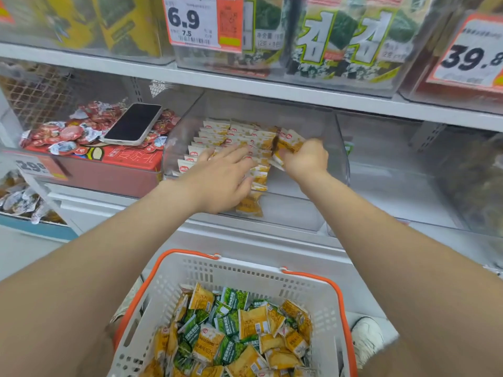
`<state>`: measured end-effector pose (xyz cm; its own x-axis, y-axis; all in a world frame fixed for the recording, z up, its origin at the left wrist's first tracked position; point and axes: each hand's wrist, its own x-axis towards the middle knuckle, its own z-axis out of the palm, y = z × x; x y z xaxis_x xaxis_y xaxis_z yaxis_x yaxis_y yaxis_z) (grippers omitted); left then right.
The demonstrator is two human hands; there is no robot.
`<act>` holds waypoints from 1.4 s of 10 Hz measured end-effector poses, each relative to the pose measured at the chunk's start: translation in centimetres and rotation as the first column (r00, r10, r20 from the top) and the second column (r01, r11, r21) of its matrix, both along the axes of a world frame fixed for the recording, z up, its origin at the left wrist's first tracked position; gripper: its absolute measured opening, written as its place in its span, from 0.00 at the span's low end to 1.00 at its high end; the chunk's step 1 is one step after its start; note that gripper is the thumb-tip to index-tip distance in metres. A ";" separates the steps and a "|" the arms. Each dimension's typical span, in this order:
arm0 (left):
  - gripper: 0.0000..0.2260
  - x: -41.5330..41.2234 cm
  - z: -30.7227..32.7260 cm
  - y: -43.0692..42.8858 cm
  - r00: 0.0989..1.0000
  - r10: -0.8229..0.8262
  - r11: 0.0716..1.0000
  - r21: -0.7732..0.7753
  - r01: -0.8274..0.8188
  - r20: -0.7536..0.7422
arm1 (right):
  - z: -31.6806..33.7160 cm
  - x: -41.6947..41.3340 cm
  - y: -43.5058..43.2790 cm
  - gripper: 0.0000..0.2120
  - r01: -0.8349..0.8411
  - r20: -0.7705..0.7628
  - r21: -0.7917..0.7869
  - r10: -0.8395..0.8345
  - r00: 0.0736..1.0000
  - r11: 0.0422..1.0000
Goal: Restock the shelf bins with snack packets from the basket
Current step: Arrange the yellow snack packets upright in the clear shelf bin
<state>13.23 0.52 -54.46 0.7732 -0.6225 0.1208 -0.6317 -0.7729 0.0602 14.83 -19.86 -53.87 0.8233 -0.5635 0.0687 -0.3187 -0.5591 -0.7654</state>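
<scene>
A clear plastic bin (340,148) on the middle shelf holds rows of yellow and white snack packets (234,133) standing on edge. My left hand (223,175) lies flat with spread fingers on the front rows, pressing them. My right hand (302,156) grips a few yellow packets (290,140) at the right end of the rows. Below, a white basket (190,276) with orange handles holds several loose yellow and green packets (239,330).
A phone (134,123) lies on red snack cups (81,129) in the bin to the left. An empty-looking clear bin (394,164) stands to the right. Seaweed packs (345,39) and price tags (201,20) fill the upper shelf. A white shoe (366,336) stands beside the basket.
</scene>
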 end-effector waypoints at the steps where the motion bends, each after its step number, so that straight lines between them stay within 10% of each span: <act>1: 0.25 0.8 0.4 0.3 0.985 0.056 0.996 0.072 -0.045 -0.165 | -0.6 3.3 -0.8 0.30 0.033 -0.134 -0.035 -0.037 0.990 0.999; 10: 0.26 0.7 0.7 -0.4 0.950 0.137 0.983 0.154 -0.096 -0.282 | -3.3 8.4 -2.0 0.39 -0.080 -0.235 -0.336 -0.001 0.972 0.938; 11: 0.26 0.7 0.6 -0.4 0.952 0.130 0.984 0.154 -0.090 -0.277 | -3.4 8.5 -2.2 0.26 0.039 -0.193 -0.404 -0.127 0.973 0.914; 12: 0.26 0.7 0.7 -0.3 0.952 0.126 0.986 0.138 -0.090 -0.279 | -2.9 8.0 -2.2 0.15 -0.106 -0.305 -0.572 -0.092 0.948 0.813; 14: 0.34 0.0 0.4 -0.4 0.973 0.136 0.989 0.077 -0.124 -0.184 | -1.8 5.4 -1.8 0.19 -0.427 -0.503 -0.402 0.194 0.842 0.810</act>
<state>13.27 0.13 -54.04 0.8529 -0.5170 -0.0723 -0.5076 -0.8537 0.1159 20.23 -21.62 -55.62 0.9566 -0.2583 -0.1349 -0.2817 -0.9383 -0.2007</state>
